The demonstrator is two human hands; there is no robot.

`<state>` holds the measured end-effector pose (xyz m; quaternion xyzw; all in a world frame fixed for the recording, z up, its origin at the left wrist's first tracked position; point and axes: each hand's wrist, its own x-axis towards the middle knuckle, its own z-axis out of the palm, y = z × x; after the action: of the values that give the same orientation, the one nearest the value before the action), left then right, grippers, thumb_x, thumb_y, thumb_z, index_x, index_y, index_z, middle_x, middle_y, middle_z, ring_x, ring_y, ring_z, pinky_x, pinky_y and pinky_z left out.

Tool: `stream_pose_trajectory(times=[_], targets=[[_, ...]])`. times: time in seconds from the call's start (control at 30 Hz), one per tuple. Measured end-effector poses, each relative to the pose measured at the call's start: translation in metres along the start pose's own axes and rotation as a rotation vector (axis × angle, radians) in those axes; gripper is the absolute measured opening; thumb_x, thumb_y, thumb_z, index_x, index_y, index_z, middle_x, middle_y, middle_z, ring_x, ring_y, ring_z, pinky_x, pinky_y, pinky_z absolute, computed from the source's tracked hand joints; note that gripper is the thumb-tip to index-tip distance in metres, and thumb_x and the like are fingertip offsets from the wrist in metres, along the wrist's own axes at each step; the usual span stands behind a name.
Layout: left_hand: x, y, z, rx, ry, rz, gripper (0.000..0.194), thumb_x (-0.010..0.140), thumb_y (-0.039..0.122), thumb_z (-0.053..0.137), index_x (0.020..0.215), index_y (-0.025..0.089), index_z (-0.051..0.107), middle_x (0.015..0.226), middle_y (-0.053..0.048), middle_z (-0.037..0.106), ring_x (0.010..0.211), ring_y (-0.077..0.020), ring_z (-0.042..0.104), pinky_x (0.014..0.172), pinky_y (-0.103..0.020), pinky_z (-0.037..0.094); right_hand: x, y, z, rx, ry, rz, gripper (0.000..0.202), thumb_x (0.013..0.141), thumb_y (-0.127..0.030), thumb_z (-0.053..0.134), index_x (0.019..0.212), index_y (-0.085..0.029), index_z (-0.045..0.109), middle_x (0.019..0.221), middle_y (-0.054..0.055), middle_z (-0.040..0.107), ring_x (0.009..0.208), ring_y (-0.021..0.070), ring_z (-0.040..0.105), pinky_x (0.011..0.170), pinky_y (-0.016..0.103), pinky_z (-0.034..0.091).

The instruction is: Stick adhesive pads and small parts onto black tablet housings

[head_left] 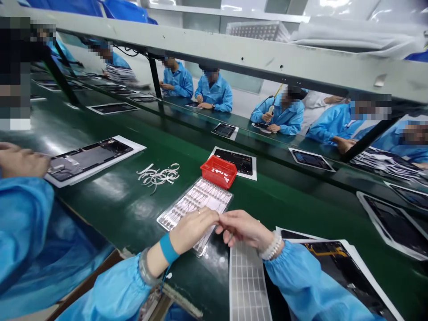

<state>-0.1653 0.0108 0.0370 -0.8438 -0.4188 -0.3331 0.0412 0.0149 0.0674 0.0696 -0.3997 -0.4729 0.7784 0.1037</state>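
"Green shows across the counter (pixel 264 196) in the head view; what lies under the hands?"

"A clear tray (pixel 200 250), around the centre of the frame, with rows of small parts (pixel 197 196) in it. The left hand (pixel 192 229) crosses its lower part; whether it touches, I can't tell."

"And the fingers?"

"Narrow on both sides, the tips drawn together and meeting just below the centre. Anything pinched there is too small or hidden to make out."

"The right hand (pixel 247 228)?"

"It comes in from the lower right, over the top end of a gridded silver sheet (pixel 249 281). A dark panel (pixel 354 276) on white paper lies at the lower right, beyond the sleeve."

"Around the tray?"

"A red bin (pixel 210 176) with white bits inside, just by the upper end; curled white strips (pixel 157 179) lie to its left. At the left edge, a co-worker's hand (pixel 23 161) is beside another panel (pixel 90 156)."
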Motion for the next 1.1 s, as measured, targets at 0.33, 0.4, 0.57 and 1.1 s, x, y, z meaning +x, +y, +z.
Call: stream_pose_trajectory(times=[0.33,0.4,0.57,1.1], targets=[[-0.017,0.008,0.009,0.061,0.249,-0.158,0.020,0.095,0.018,0.042,0.095,0.016,0.062,0.089,-0.007,0.069,0.083,-0.0168,0.065,0.077,-0.030,0.054,0.014,0.012,0.016,-0.261,0.178,-0.243,0.023,0.074,-0.036,0.065,0.073,-0.013,0.059,0.062,-0.001,0.064,0.045,0.0062,0.057,0.044,0.016,0.044],[-0.018,0.013,0.012,0.078,0.258,-0.189,0.021,0.095,0.019,0.042,0.096,0.016,0.063,0.089,-0.007,0.070,0.083,-0.0169,0.066,0.078,-0.030,0.055,0.014,0.015,0.017,-0.382,0.233,-0.311,0.017,0.078,-0.031,0.059,0.074,-0.014,0.060,0.063,-0.001,0.064,0.048,0.0076,0.059,0.047,0.018,0.045],[-0.012,0.020,0.011,0.140,0.211,-0.306,0.023,0.093,0.019,0.041,0.085,0.018,0.062,0.078,-0.003,0.068,0.070,-0.0143,0.066,0.067,-0.025,0.053,0.010,0.021,0.017,-0.651,0.328,-0.430,0.015,0.083,-0.023,0.051,0.071,-0.017,0.060,0.063,0.000,0.065,0.054,0.0107,0.062,0.051,0.019,0.046],[0.031,0.101,0.036,-0.013,0.120,0.142,0.038,0.094,0.015,0.030,0.085,0.022,0.067,0.085,-0.005,0.070,0.084,-0.0251,0.062,0.078,-0.042,0.040,-0.129,0.043,-0.025,-0.720,0.582,-0.521,0.009,0.082,-0.019,0.053,0.079,-0.019,0.062,0.070,-0.002,0.062,0.064,0.0096,0.057,0.061,0.018,0.042]])
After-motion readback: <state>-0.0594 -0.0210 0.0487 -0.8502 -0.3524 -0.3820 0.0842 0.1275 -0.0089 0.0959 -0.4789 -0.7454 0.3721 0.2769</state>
